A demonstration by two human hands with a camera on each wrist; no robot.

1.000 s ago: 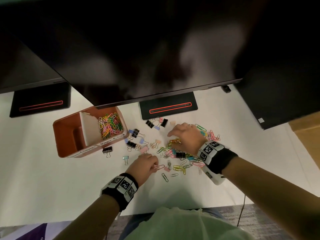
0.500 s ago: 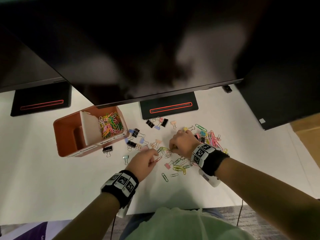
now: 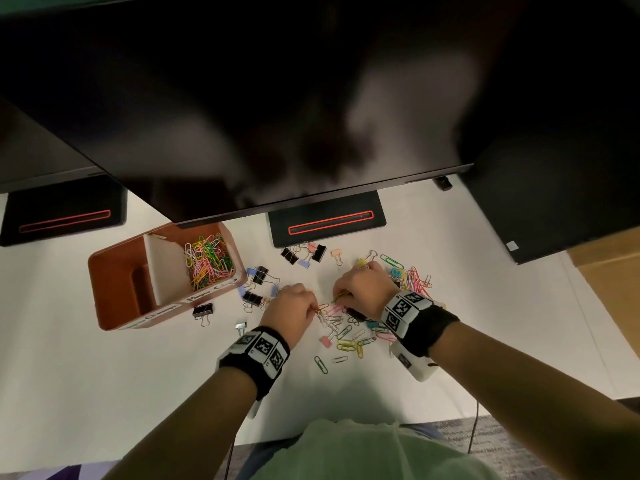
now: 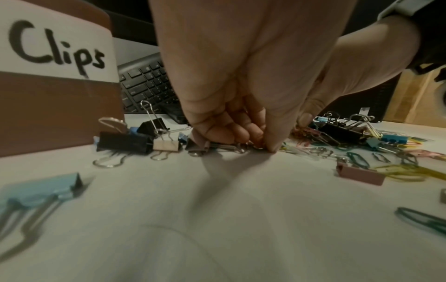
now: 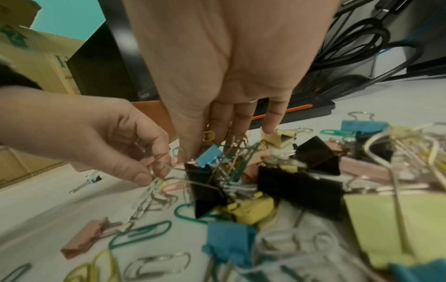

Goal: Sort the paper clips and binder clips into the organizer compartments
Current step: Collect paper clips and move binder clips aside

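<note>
Left hand (image 3: 289, 308) pinches paper clips (image 5: 158, 167); right hand (image 3: 362, 289) fingers down.

Hands closer together; left hand (image 3: 290, 308) moved right.

Left hand (image 3: 289, 308): centre of the head view, fingers curled, pinching.
Right hand (image 3: 362, 287): just right of it, fingertips pointing down, thumb and forefinger pinching.

Glossy coloured wire paper clips (image 3: 348, 344) and matt-bodied binder clips (image 3: 252, 298) with shiny metal handles lie on a smooth matt white desk (image 3: 86, 375), beside a smooth brown organizer (image 3: 114, 299) bearing white paper labels (image 4: 55, 51).
</note>
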